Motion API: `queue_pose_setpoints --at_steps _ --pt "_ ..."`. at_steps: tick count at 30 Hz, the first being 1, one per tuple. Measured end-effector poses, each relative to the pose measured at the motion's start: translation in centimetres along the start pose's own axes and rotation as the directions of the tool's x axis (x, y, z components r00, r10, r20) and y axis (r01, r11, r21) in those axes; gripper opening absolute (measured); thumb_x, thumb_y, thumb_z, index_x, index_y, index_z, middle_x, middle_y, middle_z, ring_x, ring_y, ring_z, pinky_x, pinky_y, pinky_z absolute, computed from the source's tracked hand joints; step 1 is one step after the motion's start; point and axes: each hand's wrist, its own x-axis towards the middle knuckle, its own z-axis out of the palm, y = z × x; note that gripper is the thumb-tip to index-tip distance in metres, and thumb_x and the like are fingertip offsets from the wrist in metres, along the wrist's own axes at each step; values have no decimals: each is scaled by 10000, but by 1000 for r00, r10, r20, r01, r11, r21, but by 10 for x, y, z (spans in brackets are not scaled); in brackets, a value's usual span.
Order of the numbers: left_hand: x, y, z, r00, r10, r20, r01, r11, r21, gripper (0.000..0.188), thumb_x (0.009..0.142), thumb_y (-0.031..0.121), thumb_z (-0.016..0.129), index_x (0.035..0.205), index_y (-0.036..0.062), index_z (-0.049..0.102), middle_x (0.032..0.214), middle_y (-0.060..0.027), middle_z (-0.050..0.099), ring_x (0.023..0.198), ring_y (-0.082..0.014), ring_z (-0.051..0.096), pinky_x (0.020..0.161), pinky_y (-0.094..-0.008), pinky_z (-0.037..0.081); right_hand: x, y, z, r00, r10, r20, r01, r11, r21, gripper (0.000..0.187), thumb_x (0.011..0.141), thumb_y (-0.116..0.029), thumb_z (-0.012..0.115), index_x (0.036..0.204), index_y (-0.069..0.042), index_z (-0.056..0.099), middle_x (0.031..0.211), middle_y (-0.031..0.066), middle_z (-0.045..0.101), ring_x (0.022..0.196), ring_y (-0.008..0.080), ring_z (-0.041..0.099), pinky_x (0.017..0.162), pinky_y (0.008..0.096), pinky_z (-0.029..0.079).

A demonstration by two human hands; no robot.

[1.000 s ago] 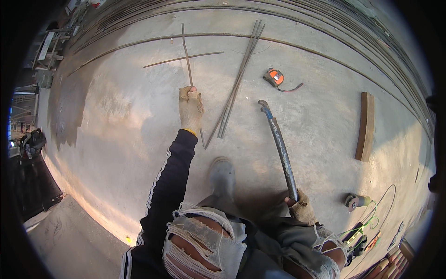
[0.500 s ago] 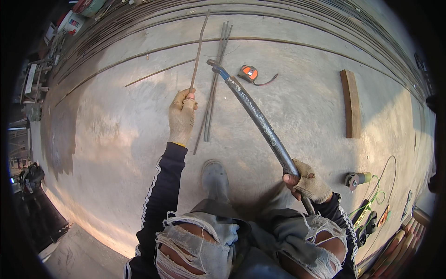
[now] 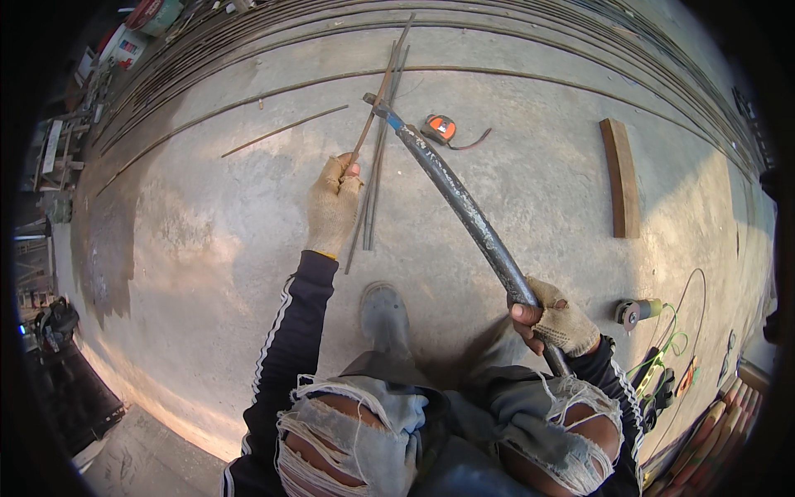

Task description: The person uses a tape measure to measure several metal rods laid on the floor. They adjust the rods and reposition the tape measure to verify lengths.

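My left hand (image 3: pixel 334 201), in a fingerless knit glove, is closed round the near end of a thin steel rod (image 3: pixel 358 142). The rod slants away to the far right, across the pile. My right hand (image 3: pixel 561 317), gloved the same way, grips the lower end of a long dark rebar bending bar (image 3: pixel 464 199). Its clawed head (image 3: pixel 374 103), blue at the neck, is at the rod beyond my left fingers; whether the claw sits round the rod I cannot tell. Below lie several cut rods (image 3: pixel 370 219) bunched on the concrete.
An orange and black tape measure (image 3: pixel 441 127) lies right of the bar's head. Farther right are a wooden block (image 3: pixel 620 178) and an angle grinder (image 3: pixel 636 314) with a green cord. Long steel bars (image 3: pixel 497 71) cross the far floor. A short rod (image 3: pixel 286 131) lies at left.
The far end of the held rod has swung right, across the bunched rods. The bending bar's head has shifted slightly left and away, and now meets the rod.
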Motion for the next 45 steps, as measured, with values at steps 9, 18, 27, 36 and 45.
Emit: queue_pose_setpoints --at_steps 9,18,27,36,45 --pt "-5 23 -16 951 -130 282 199 952 -232 434 1094 270 578 1455 32 616 759 45 569 561 -33 530 499 -206 418 -10 1 -1 1000 -6 6 6 999 37 527 964 -484 778 1104 -25 558 670 15 564 434 92 541 394 226 426" --pt "-5 20 -19 899 -112 424 352 762 -544 503 1078 277 601 1492 -6 561 670 67 518 394 -20 423 346 -188 351 -22 1 -2 999 33 35 -37 990 136 534 972 -461 771 1154 -13 546 688 17 562 446 84 529 394 227 418" --pt "-14 10 -22 867 -92 490 443 592 -673 542 1082 240 598 1522 -55 484 701 43 514 406 -21 436 348 -172 389 -23 2 5 997 46 64 -59 973 222 470 970 -412 778 1137 -32 555 695 12 553 462 89 513 407 232 405" --pt "-25 6 -24 880 -37 474 452 374 -810 575 1067 148 584 1561 -83 401 833 21 547 609 -29 546 369 -182 460 -23 6 9 996 20 87 -47 947 317 437 969 -380 778 1107 -34 552 676 19 529 460 93 478 407 242 367" --pt "-37 10 -11 905 -103 414 413 450 -792 655 1079 300 626 1569 -73 404 704 34 500 427 -32 484 344 -175 436 -24 9 10 998 15 69 -36 947 319 430 981 -353 769 1138 -19 549 671 21 526 455 93 472 403 241 366"
